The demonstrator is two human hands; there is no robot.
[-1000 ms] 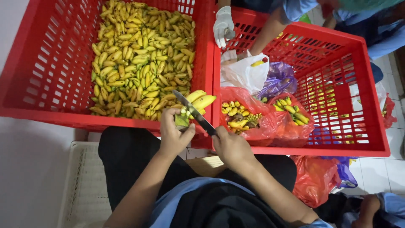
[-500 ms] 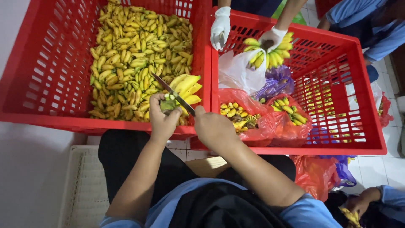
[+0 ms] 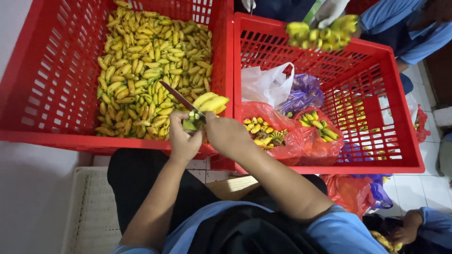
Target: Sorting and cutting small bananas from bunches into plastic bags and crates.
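Red crates of small bananas; a person cuts a banana bunch (image 3: 207,106) at frame centre.
Left hand (image 3: 183,136) grips the stem; right hand (image 3: 226,134) clenches a knife (image 3: 181,99), whose blade lies just beside the left fingers and could slip and cut them.
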